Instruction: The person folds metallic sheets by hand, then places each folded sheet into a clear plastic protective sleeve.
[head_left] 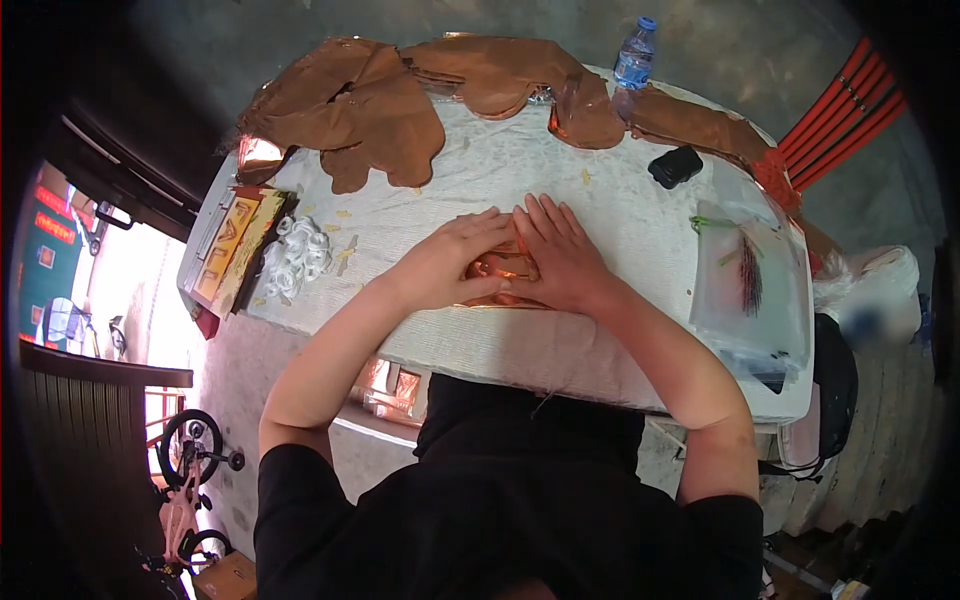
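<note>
At the near edge of the round table covered with white woven cloth (600, 215), a small shiny copper-coloured foil piece (500, 268) is pressed down under both hands. The left hand (445, 265) is laid flat with the fingers stretched out. The right hand (562, 262) is laid the same way just beside it, so that the fingertips of both meet over the foil. Nothing is gripped by either hand. Only a little of the foil is seen between the palms.

The foil is judged to be very light, thin and soft, easily creased or torn, and probably slippery on the cloth. It is better taken gently at a free edge with the fingertips than pinched in the middle.

To the left, a heap of small white rings (298, 255) is seen, and next to it a stack of yellow and red printed cards (232, 250) at the table's edge. The rings are the nearest thing to the hands, yet well apart from them. To the right, a clear plastic bag with a dark feathery thing inside (750, 275) is lying. Farther away, a small black case (675, 166) is placed. Along the far edge, a large pile of brown copper-toned sheets (370, 110) is spread, and a clear plastic water bottle with a blue cap (634, 58) stands upright among them. Beyond the far right corner, a bundle of red rods (845, 105) is seen.
</note>
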